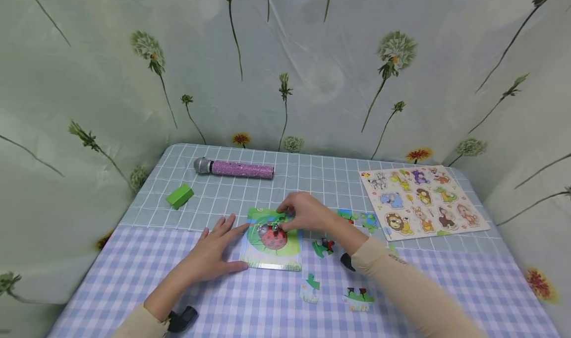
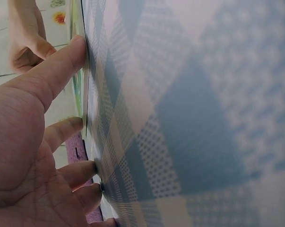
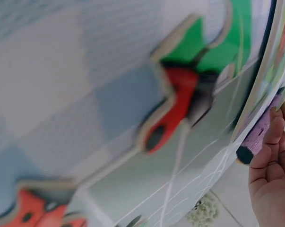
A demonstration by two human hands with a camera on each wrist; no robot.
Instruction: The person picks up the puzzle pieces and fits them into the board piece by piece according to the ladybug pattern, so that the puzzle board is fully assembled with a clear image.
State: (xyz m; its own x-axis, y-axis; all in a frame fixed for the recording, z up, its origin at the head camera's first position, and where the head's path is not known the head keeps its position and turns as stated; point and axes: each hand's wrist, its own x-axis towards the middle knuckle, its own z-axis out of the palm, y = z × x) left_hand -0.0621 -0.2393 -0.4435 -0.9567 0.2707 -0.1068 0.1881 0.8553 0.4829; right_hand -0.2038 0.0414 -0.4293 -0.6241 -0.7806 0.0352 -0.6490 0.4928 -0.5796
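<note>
A square ladybug puzzle board (image 1: 267, 265) lies on the checked cloth in the head view. The left hand (image 1: 213, 253) rests spread at its left side, thumb and index finger touching the edge; the left wrist view shows this hand (image 2: 33, 127) against the board's thin edge. Above the board's upper right part, the right hand (image 1: 308, 213) pinches a small puzzle piece (image 1: 275, 227) between thumb and fingers. In the right wrist view the right hand (image 3: 273, 165) is at the far right, its fingertips close together by the board.
Several loose puzzle pieces lie right of the board, among them a green and red one (image 1: 323, 247), one with grass (image 1: 310, 288) and another (image 1: 359, 300). Farther back are a pink microphone (image 1: 241, 169), a green block (image 1: 180, 196) and an animal puzzle board (image 1: 421, 201).
</note>
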